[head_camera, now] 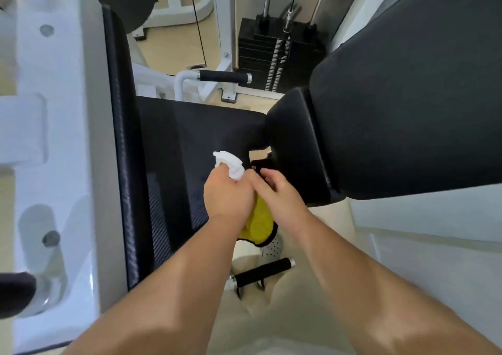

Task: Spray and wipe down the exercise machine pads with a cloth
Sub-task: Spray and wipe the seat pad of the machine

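Observation:
My left hand [226, 193] is wrapped around a spray bottle whose white trigger head [229, 164] sticks up above my fingers; the bottle body is hidden. A yellow cloth [259, 225] hangs between my two hands. My right hand [275, 191] touches the left hand and the cloth's top; which hand holds the cloth I cannot tell. Both hands hover over the black seat pad [190, 137]. A large black back pad [407, 104] rises to the right, close to my right hand.
A white machine frame [59, 151] runs down the left. Black handles sit behind the seat [224, 77] and below my hands [262, 272]. A black weight stack [274, 56] with cable stands at the back. A pale floor lies beneath.

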